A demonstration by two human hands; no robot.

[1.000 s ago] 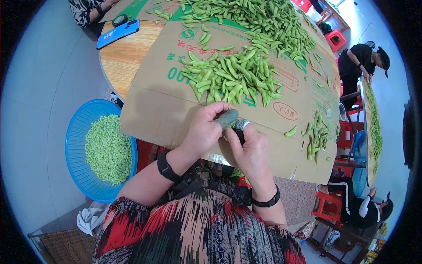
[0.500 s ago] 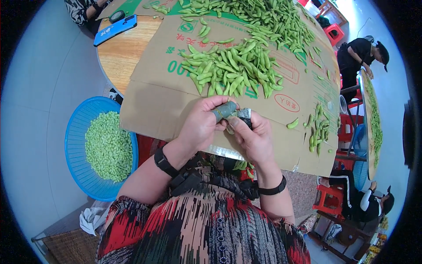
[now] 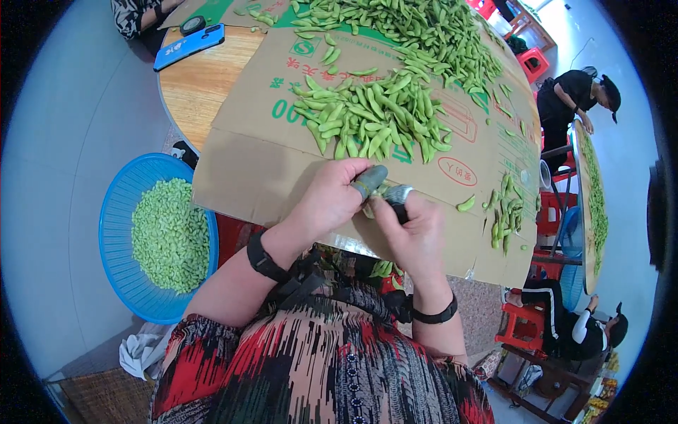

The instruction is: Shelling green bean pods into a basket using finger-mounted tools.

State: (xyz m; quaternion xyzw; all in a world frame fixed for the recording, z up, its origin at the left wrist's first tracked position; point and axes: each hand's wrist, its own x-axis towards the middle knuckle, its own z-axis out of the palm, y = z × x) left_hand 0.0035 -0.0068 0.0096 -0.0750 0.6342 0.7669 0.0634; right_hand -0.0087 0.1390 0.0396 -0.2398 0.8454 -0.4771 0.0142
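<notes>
My left hand (image 3: 330, 195) and my right hand (image 3: 418, 230) meet over the near edge of a cardboard sheet (image 3: 254, 180). A grey-green finger cover (image 3: 369, 181) wraps a finger of the left hand. Dark and silvery wrapping (image 3: 399, 198) covers a finger of the right. Both hands are closed in a pinch around a green bean pod (image 3: 382, 189), mostly hidden by the fingers. Just beyond them lies a loose pile of green pods (image 3: 374, 116).
A bigger pod heap (image 3: 438, 39) spreads farther back, with a small cluster (image 3: 506, 215) at the right. On the left, a blue basket (image 3: 109, 237) holds shelled beans (image 3: 169, 237). A blue phone (image 3: 189, 47) rests on the wooden tabletop (image 3: 201, 81). Other people sit and stand nearby.
My right hand has turned and dropped slightly, and its fingers are blurred. The left finger cover now tilts more steeply. The whole view has shifted slightly.
</notes>
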